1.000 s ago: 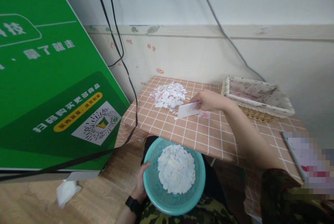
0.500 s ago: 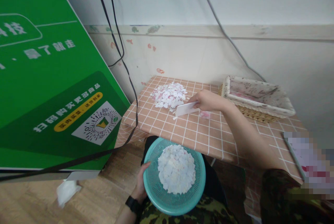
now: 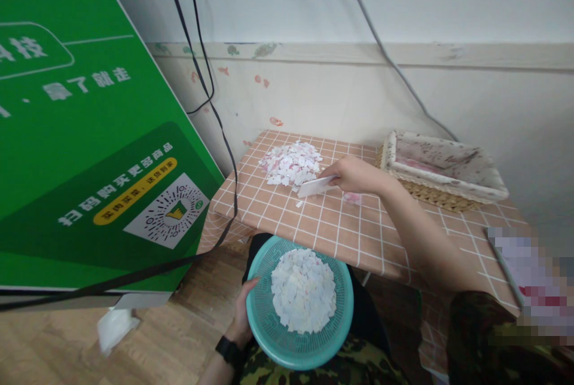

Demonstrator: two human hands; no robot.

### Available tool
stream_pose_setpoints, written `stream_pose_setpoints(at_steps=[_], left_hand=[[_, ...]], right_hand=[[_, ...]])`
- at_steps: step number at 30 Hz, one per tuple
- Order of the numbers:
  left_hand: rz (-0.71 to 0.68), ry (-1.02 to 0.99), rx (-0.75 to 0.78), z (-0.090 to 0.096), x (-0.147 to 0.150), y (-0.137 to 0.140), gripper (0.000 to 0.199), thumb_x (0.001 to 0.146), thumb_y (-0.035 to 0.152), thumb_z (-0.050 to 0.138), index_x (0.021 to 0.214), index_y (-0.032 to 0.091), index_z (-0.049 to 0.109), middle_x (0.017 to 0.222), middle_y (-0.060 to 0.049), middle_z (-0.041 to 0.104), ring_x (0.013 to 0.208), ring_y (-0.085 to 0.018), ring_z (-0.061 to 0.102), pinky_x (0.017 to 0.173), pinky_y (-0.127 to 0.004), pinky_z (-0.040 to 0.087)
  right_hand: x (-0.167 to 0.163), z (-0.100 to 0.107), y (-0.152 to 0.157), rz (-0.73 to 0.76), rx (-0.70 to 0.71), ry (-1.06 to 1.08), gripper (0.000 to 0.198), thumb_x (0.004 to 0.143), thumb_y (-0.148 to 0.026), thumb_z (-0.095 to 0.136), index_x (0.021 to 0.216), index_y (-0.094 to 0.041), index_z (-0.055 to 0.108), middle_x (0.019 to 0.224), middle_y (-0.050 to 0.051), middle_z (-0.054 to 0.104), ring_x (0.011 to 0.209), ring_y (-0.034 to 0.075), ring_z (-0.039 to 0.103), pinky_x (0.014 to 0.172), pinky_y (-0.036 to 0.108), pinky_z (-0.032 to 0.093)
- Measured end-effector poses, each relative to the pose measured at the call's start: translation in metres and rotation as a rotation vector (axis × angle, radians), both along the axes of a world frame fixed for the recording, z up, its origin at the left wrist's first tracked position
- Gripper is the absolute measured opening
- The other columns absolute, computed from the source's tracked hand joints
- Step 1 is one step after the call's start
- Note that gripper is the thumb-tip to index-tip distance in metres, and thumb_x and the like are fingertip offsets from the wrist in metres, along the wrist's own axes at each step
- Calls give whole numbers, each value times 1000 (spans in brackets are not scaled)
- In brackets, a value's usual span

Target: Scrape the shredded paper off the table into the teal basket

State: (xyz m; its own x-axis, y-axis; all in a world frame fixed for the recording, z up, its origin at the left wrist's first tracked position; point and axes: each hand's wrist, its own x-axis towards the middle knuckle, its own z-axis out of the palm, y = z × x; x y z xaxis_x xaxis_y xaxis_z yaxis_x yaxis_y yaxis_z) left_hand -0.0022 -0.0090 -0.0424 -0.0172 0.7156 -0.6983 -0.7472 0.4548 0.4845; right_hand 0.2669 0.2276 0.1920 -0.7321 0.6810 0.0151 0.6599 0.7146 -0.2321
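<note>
Small table (image 3: 350, 229) with a checked orange-and-white cloth, centre frame, pushed against a pale wall. Big green sign (image 3: 85, 134) fills the left of the frame, black cables (image 3: 210, 104) hang across it. Wicker basket with cloth lining (image 3: 443, 171) sits at the table's upper right corner.

My right hand (image 3: 356, 174), mid-frame, is clenched on a flat white card (image 3: 315, 186), its edge down on the cloth, just beside the pile of white and pink paper scraps (image 3: 291, 164) at the table's upper left. One pink scrap (image 3: 352, 197) lies just below my hand.

My left hand (image 3: 244, 313), lower centre, grasps the rim of a teal mesh bowl (image 3: 299, 304) held below the table's near edge, over my lap. It carries a heap of white scraps (image 3: 304, 289).
</note>
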Motion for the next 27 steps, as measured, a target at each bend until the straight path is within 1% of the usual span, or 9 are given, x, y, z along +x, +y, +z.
stream_pose_setpoints(at_steps=[4, 7, 9, 11, 14, 17, 20, 24, 27], left_hand=[[4, 11, 1, 2, 1, 0, 18, 70, 27, 65, 73, 10, 70, 67, -9, 73, 59, -22, 65, 64, -34, 52], [1, 5, 1, 4, 1, 0, 19, 70, 27, 65, 73, 10, 70, 67, -10, 73, 60, -22, 66, 65, -34, 52], [-9, -12, -14, 3, 1, 0, 20, 70, 28, 65, 73, 9, 70, 67, -10, 73, 59, -23, 66, 65, -35, 52], [-16, -34, -29, 1, 1, 0, 21, 70, 29, 64, 75, 9, 70, 69, -11, 73, 60, -23, 66, 66, -36, 52], [-10, -46, -32, -4, -1, 0, 22, 70, 30, 64, 75, 10, 70, 69, -10, 73, 59, -23, 66, 65, -36, 52], [-27, -55, -16, -7, -3, -1, 23, 70, 32, 64, 73, 10, 70, 67, -10, 73, 59, -23, 66, 64, -35, 51], [-49, -69, -8, -6, -3, -2, 23, 70, 33, 63, 74, 11, 70, 68, -9, 73, 60, -23, 66, 65, -36, 51], [-61, -86, -2, -2, -2, -1, 22, 71, 31, 62, 75, 11, 70, 69, -8, 74, 60, -22, 66, 66, -35, 51], [-68, -96, 2, -1, -3, -2, 23, 72, 32, 62, 75, 11, 70, 69, -9, 74, 60, -22, 66, 66, -35, 51]], right_hand=[[-2, 3, -4, -8, 25, 14, 33, 71, -12, 53, 96, -22, 71, 77, 3, 70, 69, 14, 58, 60, 23, 33], [-5, 10, -14, 24, 31, 9, 36, 71, -12, 52, 100, -23, 69, 77, 3, 69, 68, 14, 57, 58, 23, 32], [-9, 15, -26, 52, 46, -4, 38, 71, -12, 51, 103, -24, 68, 76, 2, 68, 66, 13, 57, 57, 23, 31], [-13, 18, -42, 57, 92, -16, 41, 73, -12, 49, 107, -25, 66, 75, 2, 68, 64, 13, 56, 56, 24, 30], [-13, 17, -72, 15, 191, -32, 44, 76, -14, 46, 116, -24, 61, 71, 4, 67, 59, 13, 54, 55, 25, 29], [-7, 7, -97, -16, 231, -53, 51, 76, -13, 44, 126, -20, 53, 66, 4, 66, 53, 13, 53, 54, 26, 29], [-7, -9, -107, -67, 247, -76, 54, 77, -13, 42, 130, -19, 48, 66, 5, 66, 53, 14, 53, 53, 26, 29], [-24, -31, -99, -140, 295, -114, 55, 79, -12, 40, 134, -17, 42, 69, 5, 66, 55, 15, 54, 57, 28, 31], [-34, -42, -90, -208, 355, -112, 59, 78, -12, 39, 137, -16, 38, 74, 6, 68, 56, 14, 55, 61, 29, 33]])
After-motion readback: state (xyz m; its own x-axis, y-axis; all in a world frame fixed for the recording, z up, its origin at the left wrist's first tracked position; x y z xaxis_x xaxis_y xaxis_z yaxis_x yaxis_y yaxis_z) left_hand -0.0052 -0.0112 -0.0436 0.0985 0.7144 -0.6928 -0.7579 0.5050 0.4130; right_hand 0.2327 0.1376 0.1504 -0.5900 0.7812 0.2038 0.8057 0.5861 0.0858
